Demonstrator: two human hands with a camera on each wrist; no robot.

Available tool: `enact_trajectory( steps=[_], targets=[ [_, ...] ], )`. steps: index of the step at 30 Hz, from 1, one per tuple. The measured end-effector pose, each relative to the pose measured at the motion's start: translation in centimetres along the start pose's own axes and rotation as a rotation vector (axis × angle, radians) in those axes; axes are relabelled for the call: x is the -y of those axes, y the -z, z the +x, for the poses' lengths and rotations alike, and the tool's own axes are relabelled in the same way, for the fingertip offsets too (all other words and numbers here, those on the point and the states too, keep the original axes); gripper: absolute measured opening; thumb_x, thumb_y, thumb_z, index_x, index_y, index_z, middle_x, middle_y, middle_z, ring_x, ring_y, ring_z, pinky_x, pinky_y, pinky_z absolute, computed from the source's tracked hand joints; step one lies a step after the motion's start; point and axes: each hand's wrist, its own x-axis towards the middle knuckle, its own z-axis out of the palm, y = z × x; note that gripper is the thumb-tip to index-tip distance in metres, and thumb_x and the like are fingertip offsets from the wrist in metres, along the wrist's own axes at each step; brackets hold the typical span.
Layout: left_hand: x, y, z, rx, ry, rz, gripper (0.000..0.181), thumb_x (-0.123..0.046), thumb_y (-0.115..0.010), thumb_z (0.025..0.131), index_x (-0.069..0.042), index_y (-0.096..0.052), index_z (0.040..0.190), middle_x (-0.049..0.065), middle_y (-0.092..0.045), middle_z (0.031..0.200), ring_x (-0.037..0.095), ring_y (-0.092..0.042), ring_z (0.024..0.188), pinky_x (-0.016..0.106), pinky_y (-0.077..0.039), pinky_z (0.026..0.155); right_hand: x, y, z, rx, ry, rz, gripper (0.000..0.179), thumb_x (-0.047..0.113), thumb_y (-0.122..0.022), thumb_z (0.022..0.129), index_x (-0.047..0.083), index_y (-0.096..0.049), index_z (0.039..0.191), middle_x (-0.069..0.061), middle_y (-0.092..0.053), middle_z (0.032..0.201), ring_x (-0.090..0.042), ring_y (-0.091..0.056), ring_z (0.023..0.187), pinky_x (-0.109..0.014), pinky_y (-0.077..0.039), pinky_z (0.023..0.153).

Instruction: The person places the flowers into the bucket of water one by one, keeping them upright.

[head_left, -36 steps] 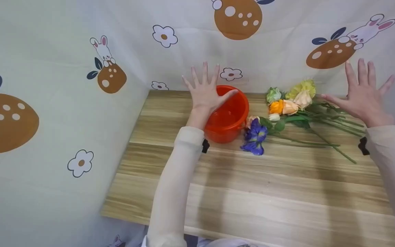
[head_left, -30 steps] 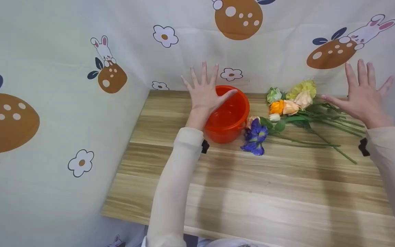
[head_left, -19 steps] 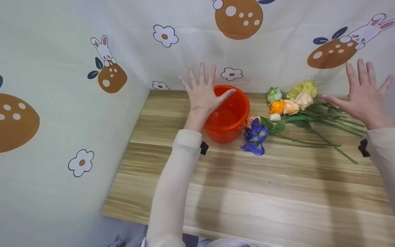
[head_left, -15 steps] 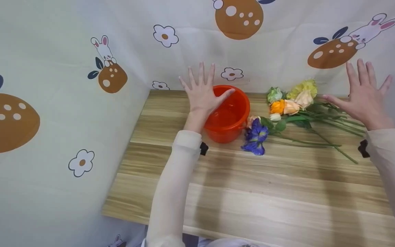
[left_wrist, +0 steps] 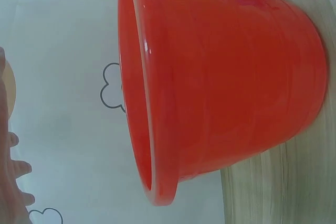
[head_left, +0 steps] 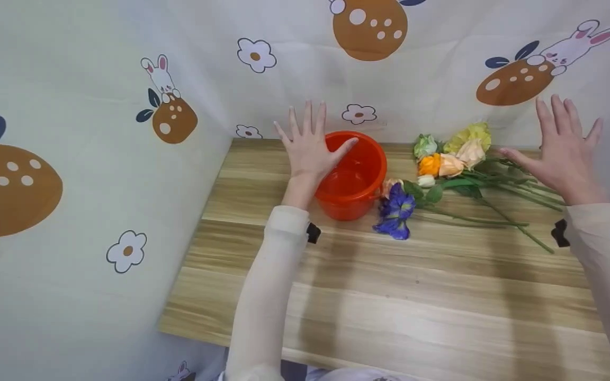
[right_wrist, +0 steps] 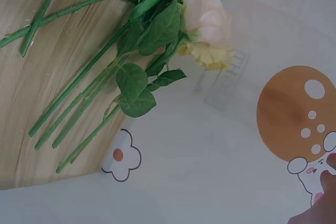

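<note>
My left hand (head_left: 309, 151) is raised with fingers spread and holds nothing; in the head view it overlaps the left side of a red bucket (head_left: 350, 206). The bucket (left_wrist: 236, 77) fills most of the left wrist view, standing upright with its mouth uncovered. Fingers spread too, my right hand (head_left: 564, 153) is lifted over the stem ends on the right and holds nothing. Beside the bucket lies a purple-blue iris (head_left: 396, 211). Behind it are an orange flower (head_left: 429, 165), peach roses (head_left: 470, 152), a yellow flower (head_left: 466, 136) and a pale green flower (head_left: 425, 146).
The wooden table (head_left: 368, 301) carries the bucket and flowers. Green stems (head_left: 522, 190) stretch rightward from the blooms. A printed cloth (head_left: 294, 69) with rabbits and flowers hangs behind and to the left of the table. Each wrist wears a small black device (head_left: 313, 233).
My left hand has drifted slightly left and toward me, uncovering a little more of the bucket. The right hand has lowered a touch. Bucket and flowers stay in place.
</note>
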Motion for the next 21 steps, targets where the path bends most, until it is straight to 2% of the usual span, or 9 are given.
enact_trajectory(
  steps=[13, 21],
  targets=[
    [0.3, -0.3, -0.5, -0.059, -0.005, -0.047, 0.101, -0.087, -0.026, 0.084, -0.027, 0.001, 0.162, -0.001, 0.002, 0.170, 0.031, 0.002, 0.157, 0.064, 0.002, 0.123, -0.3, -0.8, -0.4, -0.022, -0.011, 0.023, 0.105, 0.074, -0.051, 0.087, 0.015, -0.008, 0.162, -0.013, -0.001, 0.169, -0.034, 0.003, 0.156, -0.073, 0.012, 0.115],
    [0.5, -0.3, -0.9, -0.071, -0.011, -0.057, 0.097, -0.083, -0.029, 0.087, -0.027, -0.004, 0.162, -0.001, -0.002, 0.170, 0.029, -0.001, 0.157, 0.060, 0.001, 0.125, -0.8, -1.5, -0.8, -0.028, -0.027, 0.043, 0.105, 0.074, -0.052, 0.087, 0.015, -0.008, 0.162, -0.015, -0.004, 0.169, -0.036, -0.001, 0.156, -0.073, 0.010, 0.116]
  ],
)
